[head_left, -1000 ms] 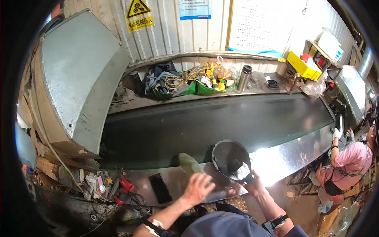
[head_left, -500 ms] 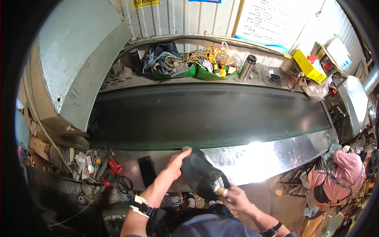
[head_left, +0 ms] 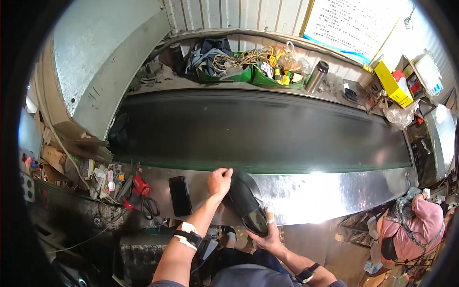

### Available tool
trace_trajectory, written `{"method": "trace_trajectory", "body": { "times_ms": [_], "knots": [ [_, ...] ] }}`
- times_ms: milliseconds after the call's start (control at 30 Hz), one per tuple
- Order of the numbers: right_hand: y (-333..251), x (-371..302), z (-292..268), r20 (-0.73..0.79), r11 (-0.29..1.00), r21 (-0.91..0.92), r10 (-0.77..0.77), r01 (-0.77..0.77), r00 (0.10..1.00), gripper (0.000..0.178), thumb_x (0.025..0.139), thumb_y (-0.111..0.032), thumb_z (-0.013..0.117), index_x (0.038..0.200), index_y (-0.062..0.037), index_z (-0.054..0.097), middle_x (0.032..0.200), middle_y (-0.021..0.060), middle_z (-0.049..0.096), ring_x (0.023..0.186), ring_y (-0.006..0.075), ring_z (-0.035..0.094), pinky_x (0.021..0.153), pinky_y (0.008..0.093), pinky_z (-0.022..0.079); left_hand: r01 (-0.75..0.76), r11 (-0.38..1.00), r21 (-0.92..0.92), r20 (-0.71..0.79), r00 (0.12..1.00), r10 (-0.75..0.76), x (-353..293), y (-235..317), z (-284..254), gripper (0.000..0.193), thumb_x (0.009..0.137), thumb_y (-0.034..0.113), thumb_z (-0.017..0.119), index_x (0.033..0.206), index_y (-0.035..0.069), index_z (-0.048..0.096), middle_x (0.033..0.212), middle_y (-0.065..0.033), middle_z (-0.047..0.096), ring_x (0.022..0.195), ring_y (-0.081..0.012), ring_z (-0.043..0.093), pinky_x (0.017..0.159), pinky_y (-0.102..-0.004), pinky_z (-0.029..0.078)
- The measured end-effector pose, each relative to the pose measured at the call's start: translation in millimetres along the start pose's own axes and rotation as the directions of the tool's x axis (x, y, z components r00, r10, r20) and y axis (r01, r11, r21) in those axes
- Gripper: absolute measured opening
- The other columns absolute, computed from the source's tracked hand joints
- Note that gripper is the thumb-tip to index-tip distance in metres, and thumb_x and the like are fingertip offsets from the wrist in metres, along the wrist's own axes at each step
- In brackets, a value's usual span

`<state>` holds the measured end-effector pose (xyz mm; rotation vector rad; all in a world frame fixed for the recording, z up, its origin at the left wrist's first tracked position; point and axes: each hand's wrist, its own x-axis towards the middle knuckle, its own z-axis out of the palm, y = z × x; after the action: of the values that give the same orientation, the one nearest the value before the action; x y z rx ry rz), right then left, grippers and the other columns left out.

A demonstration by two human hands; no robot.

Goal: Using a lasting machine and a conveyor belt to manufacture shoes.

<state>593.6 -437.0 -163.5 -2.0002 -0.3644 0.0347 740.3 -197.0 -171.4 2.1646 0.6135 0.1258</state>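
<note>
A: Holding a dark shoe at both ends, the person stood at the near edge of the steel surface. The left hand was curled over the toe end at about 12 o'clock of the shoe; the right hand gripped the heel end at about 6 o'clock, thumb up along the opening.

B: How far had the work got?

A: Judged from the layout, the shoe lay on the steel rim and had not reached the black conveyor belt just beyond at 12 o'clock. The belt carried nothing visible. Neither hand had let go, so placement was unfinished.

B: What could not be made out?

A: The shoe's sole and its far side were hidden by the left hand. Whether it rested fully on the surface or was partly lifted could not be told. A black phone lay flat at 9 o'clock of the hands. A person in pink at 3 o'clock was cut by the picture's rim; their hands were not legible. The green bins across the belt held tangled items too small to identify.
</note>
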Motion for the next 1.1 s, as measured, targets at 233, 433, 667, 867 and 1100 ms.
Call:
{"method": "trace_trajectory", "body": {
  "times_ms": [233,433,667,867,1100],
  "knots": [
    [17.3,-50.1,-66.9,0.252,0.985,-0.099,-0.109,0.138,0.961,0.081,0.074,-0.013,0.079,0.144,0.0037,0.040,0.144,0.0293,0.044,0.138,0.0448,0.039,0.119,0.0515,0.027,0.279,0.959,-0.042,0.119,0.955,-0.272,-77.2,7.9,7.5,0.050,0.081,0.046,0.072,0.104,0.003,0.072,0.105,-0.0194,0.072,0.101,-0.0344,0.068,0.089,-0.0427,0.052],
    [41.6,-48.1,-67.1,0.268,0.975,-0.024,-0.205,0.219,0.941,0.079,0.075,-0.017,0.081,0.141,0.0026,0.042,0.143,0.0299,0.044,0.136,0.0482,0.040,0.115,0.0573,0.028,0.205,0.964,0.170,-0.049,0.979,-0.199,-93.7,30.4,34.0,0.063,0.073,0.047,0.077,0.113,0.002,0.060,0.108,-0.0234,0.067,0.105,-0.0416,0.064,0.092,-0.0478,0.050],
    [31.5,-36.6,-70.9,0.329,0.979,0.089,-0.201,0.182,0.923,0.095,0.077,-0.020,0.080,0.152,0.0013,0.026,0.155,0.0273,0.030,0.145,0.0429,0.029,0.119,0.0521,0.022,0.299,0.954,0.030,-0.070,0.953,-0.296,-89.0,11.6,15.4,0.045,0.071,0.039,0.078,0.097,0.005,0.066,0.093,-0.0195,0.071,0.091,-0.0389,0.068,0.083,-0.0475,0.053],
    [-32.2,37.4,-66.9,0.656,0.544,0.403,0.389,-0.735,0.647,0.090,0.095,-0.027,0.065,0.159,-0.0053,0.005,0.162,0.0183,0.020,0.148,0.0303,0.023,0.119,0.0415,0.022,0.230,0.947,-0.225,-0.169,0.948,-0.270,-133.6,19.4,-55.4,0.038,0.071,0.033,0.078,0.090,0.003,0.064,0.079,-0.0168,0.069,0.075,-0.0310,0.069,0.070,-0.0410,0.053],
    [-133.5,22.2,10.1,0.711,0.753,0.358,0.163,-0.551,0.684,0.061,0.098,-0.007,0.060,0.153,-0.0059,0.034,0.127,0.0121,0.061,0.113,0.0176,0.059,0.098,0.0316,0.048,0.203,0.921,-0.332,-0.466,0.814,-0.348,-225.4,-4.4,-180.9,0.043,0.072,0.037,0.077,0.095,0.005,0.063,0.082,-0.0190,0.068,0.080,-0.0290,0.067,0.076,-0.0398,0.051]
  ]
}}
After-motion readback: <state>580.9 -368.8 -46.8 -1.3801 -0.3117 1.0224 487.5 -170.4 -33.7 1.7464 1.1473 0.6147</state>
